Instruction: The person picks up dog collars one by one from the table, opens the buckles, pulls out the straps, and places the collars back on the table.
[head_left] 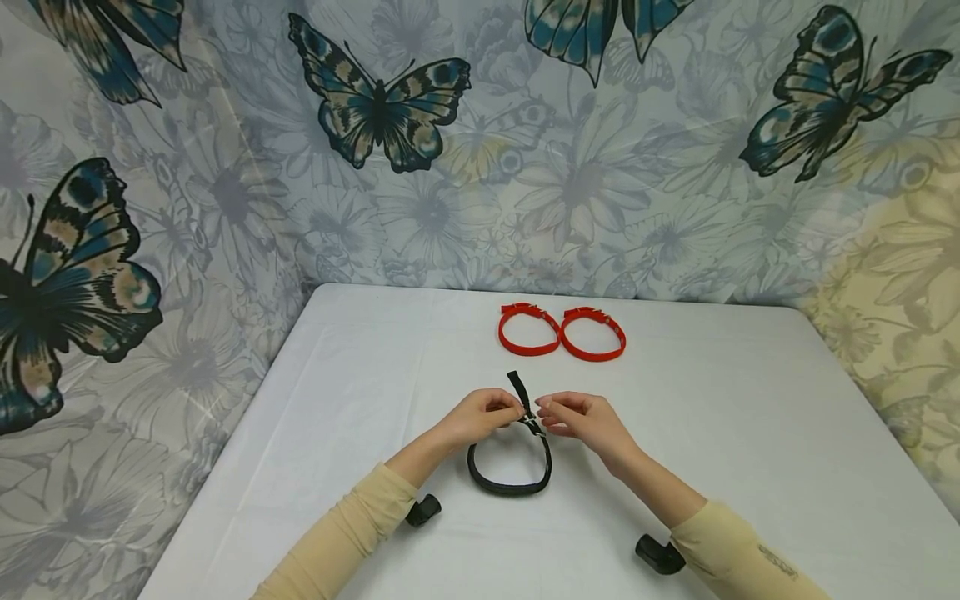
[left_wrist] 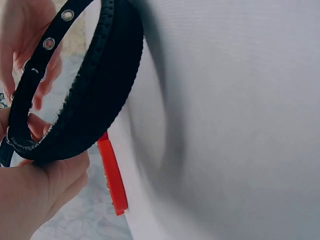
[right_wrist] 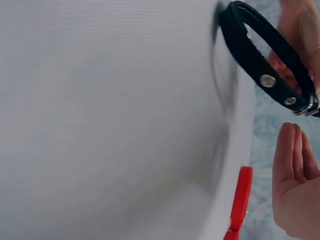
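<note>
Head view, black collar: the black collar (head_left: 510,490) is midway between the left and right edges of the tabletop (head_left: 360,350), nearer the person than two red collars (head_left: 593,357) by the far edge.
Head view, left hand: the left hand (head_left: 486,415) pinches the strap at the buckle (head_left: 532,422).
Head view, near edge: cut off by the frame.
Left wrist view, band: looks light, padded and flexible, hardly fragile or slippery; the broad part should suit a steadying grip, the narrow strap beside the eyelets (left_wrist: 67,15) a pinch.
Left wrist view, fingertips: partly hidden behind the band.
Right wrist view, right hand: the right hand (right_wrist: 298,187) has straight fingers together, just short of the buckle; its thumb cannot be made out.
Right wrist view, strap end: cut off; how far it is threaded, I cannot tell.
</note>
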